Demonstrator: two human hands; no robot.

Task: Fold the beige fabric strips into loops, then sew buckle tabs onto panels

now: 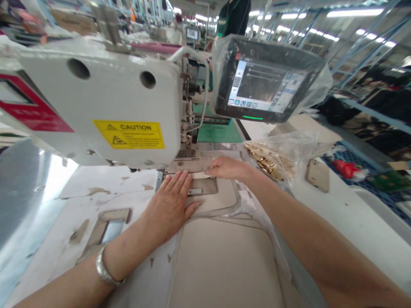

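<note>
A beige panel [224, 197] with rounded corners lies under the head of a white sewing machine [128, 98]. On it is a flat frame-like plate [210, 186] with a rectangular opening. My left hand [171, 205] lies flat at the plate's left side, fingers spread forward. My right hand [226, 167] is closed at the plate's upper right, pinching something small and thin that is mostly hidden by the fingers. Closer to me lies a larger beige piece [227, 261].
A touchscreen [266, 85] wrapped in plastic stands behind my right hand. To the right lie a clear bag of gold metal parts [272, 160], a phone [317, 175] and a blue crate [369, 171]. Another frame-shaped plate [96, 229] lies at the left.
</note>
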